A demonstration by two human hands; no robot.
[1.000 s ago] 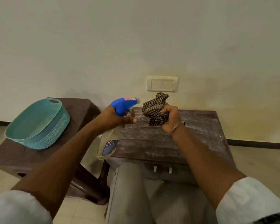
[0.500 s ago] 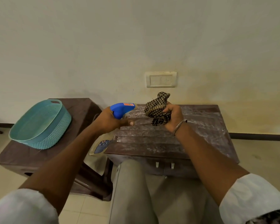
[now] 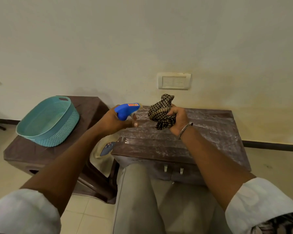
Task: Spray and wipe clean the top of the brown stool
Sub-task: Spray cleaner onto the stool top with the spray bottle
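The brown stool (image 3: 201, 142) stands straight ahead against the wall, its ribbed top streaked with whitish dust or spray. My left hand (image 3: 115, 122) grips a spray bottle (image 3: 125, 110) with a blue trigger head, nozzle aimed right over the stool's left edge; its clear body hangs below beside the stool. My right hand (image 3: 178, 120) is closed around a bunched brown checked cloth (image 3: 161, 112), held just above the back middle of the stool top.
A second brown stool (image 3: 32, 154) stands to the left and carries a teal plastic basket (image 3: 47, 120). A switch plate (image 3: 174, 81) is on the wall behind. My knees (image 3: 150, 200) are close to the stool's front edge. Tiled floor lies around.
My left hand has tilted the spray bottle so its body swings lower and back beside the stool's left edge. My right hand keeps the cloth in nearly the same place.
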